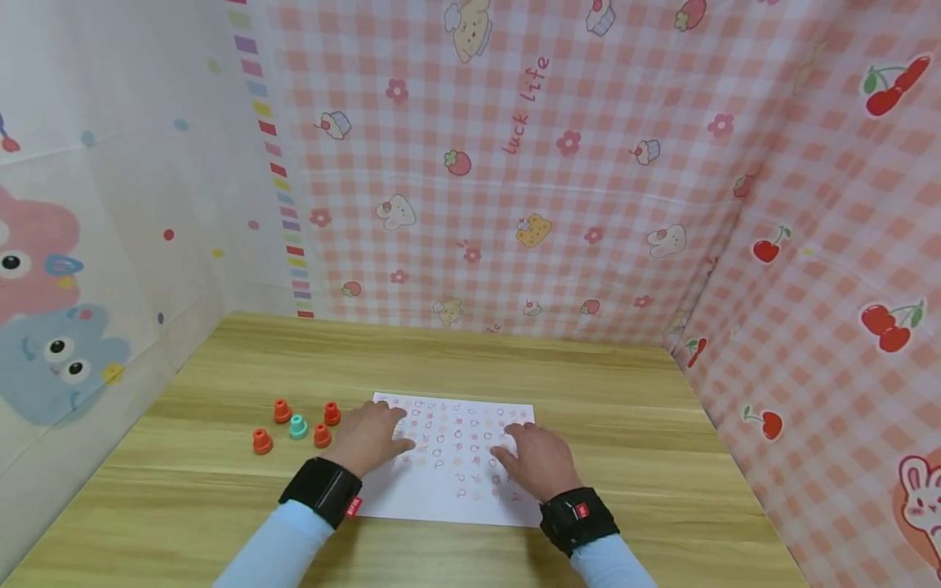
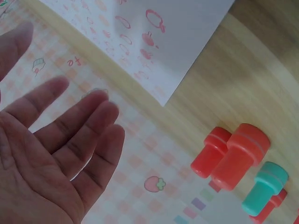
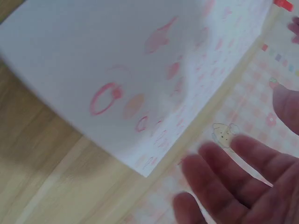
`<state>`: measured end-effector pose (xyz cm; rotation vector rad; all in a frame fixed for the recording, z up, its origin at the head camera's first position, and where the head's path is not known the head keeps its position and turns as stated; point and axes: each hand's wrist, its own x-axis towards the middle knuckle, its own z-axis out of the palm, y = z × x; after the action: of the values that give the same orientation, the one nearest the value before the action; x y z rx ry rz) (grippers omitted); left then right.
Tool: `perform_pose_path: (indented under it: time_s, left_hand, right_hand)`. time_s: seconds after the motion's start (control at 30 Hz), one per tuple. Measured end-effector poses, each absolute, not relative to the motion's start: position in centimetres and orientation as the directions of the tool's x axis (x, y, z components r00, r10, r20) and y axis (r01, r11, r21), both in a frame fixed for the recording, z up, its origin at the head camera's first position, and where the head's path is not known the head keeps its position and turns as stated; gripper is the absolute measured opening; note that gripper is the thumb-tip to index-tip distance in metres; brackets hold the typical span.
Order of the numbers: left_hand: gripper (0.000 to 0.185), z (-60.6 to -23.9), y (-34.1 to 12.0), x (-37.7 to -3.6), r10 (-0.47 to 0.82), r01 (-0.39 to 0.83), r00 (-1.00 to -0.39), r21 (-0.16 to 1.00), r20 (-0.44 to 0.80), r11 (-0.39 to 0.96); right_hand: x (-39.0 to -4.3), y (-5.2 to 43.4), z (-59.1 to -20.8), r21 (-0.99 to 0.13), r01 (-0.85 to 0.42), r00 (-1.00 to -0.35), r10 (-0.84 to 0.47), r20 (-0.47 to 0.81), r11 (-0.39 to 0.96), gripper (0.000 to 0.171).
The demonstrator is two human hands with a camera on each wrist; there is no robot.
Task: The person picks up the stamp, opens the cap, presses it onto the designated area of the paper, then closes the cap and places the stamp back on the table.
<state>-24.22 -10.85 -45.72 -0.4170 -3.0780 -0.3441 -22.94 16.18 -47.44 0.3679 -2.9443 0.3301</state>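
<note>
A white sheet of paper [image 1: 412,494] printed with rows of small red and orange stamp marks lies on the wooden table. Over its left part hovers my left hand [image 1: 370,437], fingers loosely spread and nothing in them. My right hand [image 1: 541,459] is over the paper's right edge, likewise relaxed with bare fingers. Both wrist views show each palm with the fingers [image 2: 100,140] apart from the sheet. Left of the left hand stand several red stamps [image 1: 261,442] and one teal stamp [image 1: 297,426]; in the left wrist view the teal stamp [image 2: 265,189] sits beside the red ones.
The wooden table [image 1: 625,408] runs back to a pink checkered cloth [image 1: 470,196] hung behind it. A white cloth with cartoon figures [image 1: 66,367] hangs at the left side, and a cherry-patterned cloth [image 1: 831,269] at the right.
</note>
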Motion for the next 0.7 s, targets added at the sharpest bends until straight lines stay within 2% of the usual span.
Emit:
perform_pose_path:
  time_s: [0.23, 0.7]
  left_hand:
    - [0.034, -45.3, -11.5, -24.1, 0.266, 0.266, -0.963, 0.241, 0.033, 0.933]
    - [0.028, -44.3, -13.5, -24.0, 0.169, 0.158, -0.985, 0.208, -0.037, 0.965]
  right_hand:
    - [-22.6, 16.2, -47.0, -0.260, -0.240, -0.971, -0.230, 0.068, 0.935, 0.032]
    - [-22.1, 16.3, -46.6, -0.255, -0.236, -0.969, -0.246, -0.004, 0.938, 0.030]
